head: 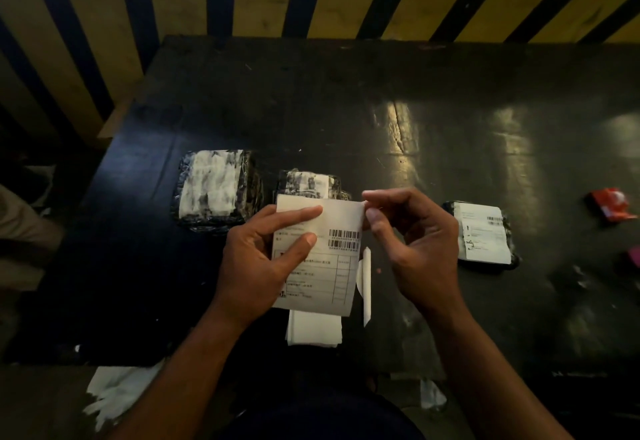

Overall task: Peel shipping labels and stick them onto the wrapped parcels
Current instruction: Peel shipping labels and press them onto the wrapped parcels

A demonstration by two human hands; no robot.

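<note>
Left hand: grips the label sheet from the left, thumb and forefinger laid across its face.
Right hand: pinches the sheet's far right corner between thumb and forefinger.
Label sheet: held above the near middle of the dark table.
Parcels: one far left, one just behind the sheet, one to the right already labelled.
Paper pile: under the sheet.

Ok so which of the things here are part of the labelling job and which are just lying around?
Job: shipping label, held by left hand, right hand pinching its corner; left parcel; middle parcel; labelled parcel; backing sheets.

Lying about: red packet; paper scraps.
</note>
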